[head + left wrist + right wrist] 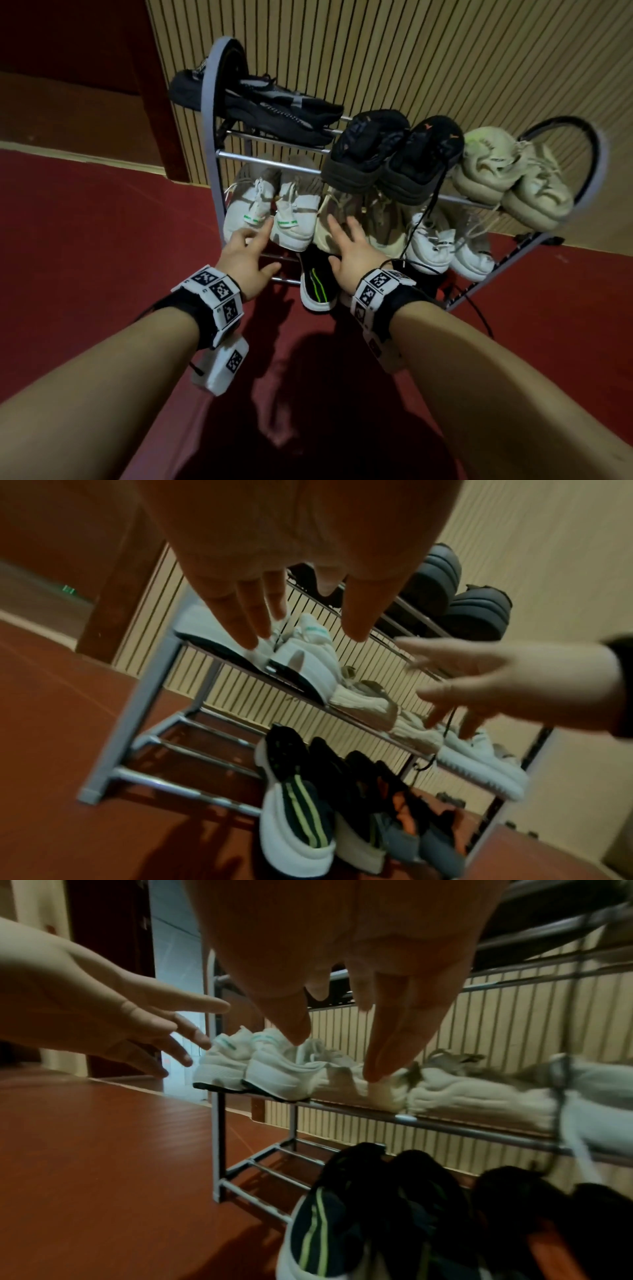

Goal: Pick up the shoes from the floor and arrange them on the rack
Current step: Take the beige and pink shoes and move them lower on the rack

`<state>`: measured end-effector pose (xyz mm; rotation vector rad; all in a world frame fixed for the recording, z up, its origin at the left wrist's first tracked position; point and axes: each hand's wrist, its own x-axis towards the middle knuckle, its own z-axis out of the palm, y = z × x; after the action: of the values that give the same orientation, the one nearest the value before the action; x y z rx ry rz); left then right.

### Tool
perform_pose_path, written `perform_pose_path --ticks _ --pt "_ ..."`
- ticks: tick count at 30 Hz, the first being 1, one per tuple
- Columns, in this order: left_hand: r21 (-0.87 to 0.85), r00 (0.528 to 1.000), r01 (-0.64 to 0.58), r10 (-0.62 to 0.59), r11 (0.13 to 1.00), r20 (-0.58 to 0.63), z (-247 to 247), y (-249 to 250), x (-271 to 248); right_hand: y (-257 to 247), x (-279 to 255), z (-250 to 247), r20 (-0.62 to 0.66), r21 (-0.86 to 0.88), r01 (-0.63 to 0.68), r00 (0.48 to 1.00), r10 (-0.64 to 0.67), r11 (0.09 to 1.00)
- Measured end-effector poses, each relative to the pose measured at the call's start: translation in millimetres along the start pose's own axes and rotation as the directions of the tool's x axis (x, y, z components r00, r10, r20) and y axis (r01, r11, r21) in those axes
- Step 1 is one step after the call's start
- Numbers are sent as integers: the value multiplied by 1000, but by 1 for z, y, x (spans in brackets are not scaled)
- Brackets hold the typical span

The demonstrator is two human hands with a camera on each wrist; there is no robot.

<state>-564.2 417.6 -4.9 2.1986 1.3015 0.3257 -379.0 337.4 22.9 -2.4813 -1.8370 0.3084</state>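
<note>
**Two open hands at a full shoe rack**

From the head camera: the left hand (247, 261) and the right hand (356, 255) both reach toward the metal rack (208, 137). Their fingers are spread out and hold nothing. The left hand is by the heels of the white shoes (270, 212) on the middle shelf. The right hand is in front of the beige shoes (346, 219) next to them. Black shoes (394, 154) and pale green shoes (510, 178) sit on the top shelf. A dark shoe with a green stripe (317, 284) sits on the bottom shelf (its heel sticks out over the red floor (102, 222)).

From the left wrist camera: the fingertips (250, 639) are straight, close to the white shoes' heels; I cannot tell if they touch.

From the right wrist camera: the fingers (380, 1053) point down in front of the beige shoes, and the picture is blurry there.
</note>
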Motion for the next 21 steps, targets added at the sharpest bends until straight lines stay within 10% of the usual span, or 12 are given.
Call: perform_pose_path --ticks 8,16,21 --pt "-57 986 47 -37 997 164 31 37 17 83 -21 -13 221 -33 -237 945 239 971" --pt "-293 979 68 -8 954 202 60 63 34 127 -33 -48 378 -254 -83 909 178 964" --pt "-382 988 84 -27 920 152 72 78 38 124 -25 -35 336 -96 -103 933 129 990"
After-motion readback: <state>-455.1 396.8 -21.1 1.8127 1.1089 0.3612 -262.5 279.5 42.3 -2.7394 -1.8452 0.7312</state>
